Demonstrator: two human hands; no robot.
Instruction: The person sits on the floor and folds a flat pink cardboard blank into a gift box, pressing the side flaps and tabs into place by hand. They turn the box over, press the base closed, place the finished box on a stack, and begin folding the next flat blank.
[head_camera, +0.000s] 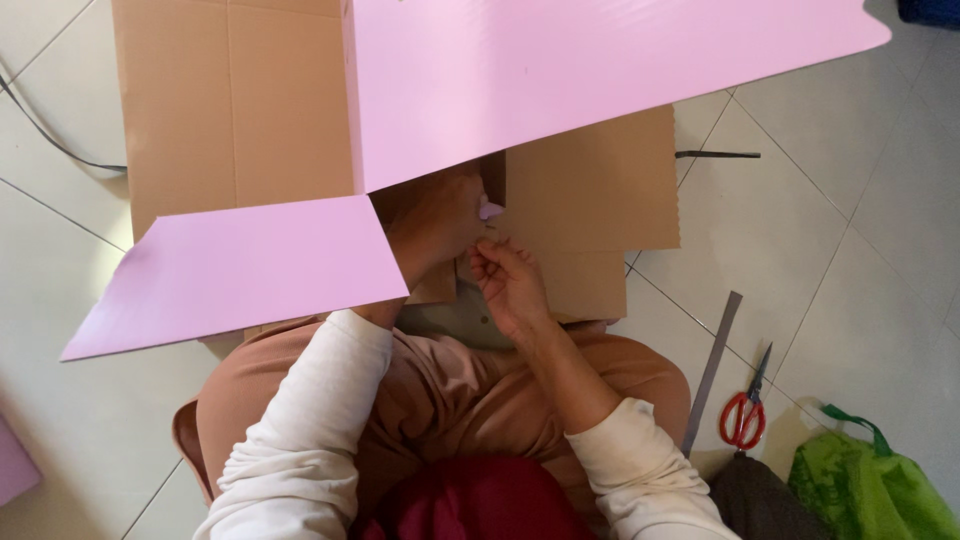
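Both hands (510, 275) pinch beneath pink cardboard sheet (560, 70).

Pink-faced cardboard box (560, 70) lies unfolded, flaps spread.

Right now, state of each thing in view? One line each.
Pink sheet: folded, large flap raised over the hands.
Cardboard: flat on the floor under the pink sheet.
Left hand: partly under the pink sheet, grip hidden.
Right hand: fingers pinched at the pink sheet's edge.
Scissors: closed, lying on the floor.
Ruler: flat on the floor.
Green bag: slumped, handle up.
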